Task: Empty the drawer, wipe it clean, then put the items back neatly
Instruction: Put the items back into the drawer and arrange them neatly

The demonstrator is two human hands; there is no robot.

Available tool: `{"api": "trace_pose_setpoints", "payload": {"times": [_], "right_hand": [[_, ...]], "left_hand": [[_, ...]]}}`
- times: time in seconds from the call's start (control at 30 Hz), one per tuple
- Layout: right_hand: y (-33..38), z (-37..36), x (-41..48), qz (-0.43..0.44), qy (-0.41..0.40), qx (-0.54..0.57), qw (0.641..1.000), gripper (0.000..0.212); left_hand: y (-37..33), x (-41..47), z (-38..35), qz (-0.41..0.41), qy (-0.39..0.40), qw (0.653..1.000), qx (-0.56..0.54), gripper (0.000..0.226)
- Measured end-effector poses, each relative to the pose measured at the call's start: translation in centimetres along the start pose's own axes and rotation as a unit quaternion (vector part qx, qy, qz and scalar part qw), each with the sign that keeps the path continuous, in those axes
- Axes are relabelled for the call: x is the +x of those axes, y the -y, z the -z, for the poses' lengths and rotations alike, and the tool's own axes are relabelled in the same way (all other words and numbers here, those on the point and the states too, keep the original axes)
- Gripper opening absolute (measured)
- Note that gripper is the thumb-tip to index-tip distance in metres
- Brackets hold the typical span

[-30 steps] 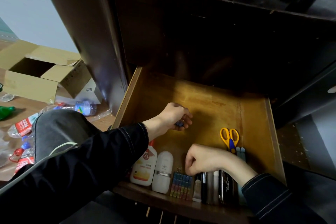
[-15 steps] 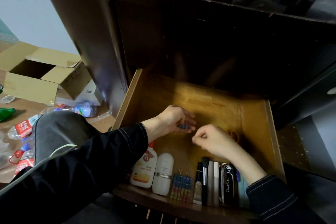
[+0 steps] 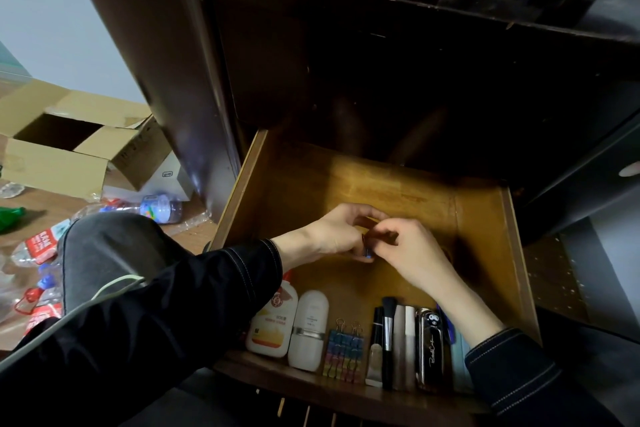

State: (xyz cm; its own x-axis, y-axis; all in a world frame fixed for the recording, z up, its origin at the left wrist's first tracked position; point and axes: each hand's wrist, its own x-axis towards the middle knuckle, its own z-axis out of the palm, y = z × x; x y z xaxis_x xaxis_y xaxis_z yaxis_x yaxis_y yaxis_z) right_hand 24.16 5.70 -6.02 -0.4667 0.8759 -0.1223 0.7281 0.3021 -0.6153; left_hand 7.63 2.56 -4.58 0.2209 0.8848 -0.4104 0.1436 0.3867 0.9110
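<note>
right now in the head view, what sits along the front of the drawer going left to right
white bottle with orange label → white bottle with silver band → coloured binder clips → black-capped tube → black brush → pale sticks → glossy black case

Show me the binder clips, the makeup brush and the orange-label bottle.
binder clips [image 3: 344, 355], head view, coloured bodies.
makeup brush [image 3: 388, 328], head view, silver ferrule.
orange-label bottle [image 3: 272, 322], head view, front label.
</note>
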Motion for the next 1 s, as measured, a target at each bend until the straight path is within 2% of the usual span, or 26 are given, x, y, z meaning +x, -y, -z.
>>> {"api": "trace_pose_setpoints", "payload": {"times": [0.03, 0.2, 0.4, 0.57, 0.83, 1.0], "right_hand": [[0.0, 0.1, 0.0, 0.002, -0.003, 0.005, 1.000, 0.002], [-0.7, 0.8, 0.2, -0.038, 0.010, 0.001, 0.999, 0.013], [-0.1, -1.2, -0.7, -0.034, 0.228, -0.007, 0.973, 0.012], [0.3, -2.8, -1.2, -0.010, 0.312, -0.035, 0.949, 0.014], [0.5, -2.9, -1.5, -0.001, 0.342, -0.034, 0.939, 0.003], [0.6, -3.1, -1.6, -0.002, 0.362, -0.046, 0.931, 0.007]], "left_hand": [[0.0, -0.1, 0.0, -0.009, -0.003, 1.000, 0.026, 0.064], [0.3, 0.7, 0.9, -0.030, -0.037, 0.981, 0.188, 0.057], [1.9, 1.1, 2.5, -0.008, -0.086, 0.920, 0.382, 0.040], [2.2, 1.2, 2.2, -0.006, -0.087, 0.906, 0.415, 0.031], [2.1, 1.3, 2.2, -0.013, -0.089, 0.905, 0.415, 0.020], [2.0, 1.3, 2.1, -0.012, -0.090, 0.906, 0.414, 0.019]]}}
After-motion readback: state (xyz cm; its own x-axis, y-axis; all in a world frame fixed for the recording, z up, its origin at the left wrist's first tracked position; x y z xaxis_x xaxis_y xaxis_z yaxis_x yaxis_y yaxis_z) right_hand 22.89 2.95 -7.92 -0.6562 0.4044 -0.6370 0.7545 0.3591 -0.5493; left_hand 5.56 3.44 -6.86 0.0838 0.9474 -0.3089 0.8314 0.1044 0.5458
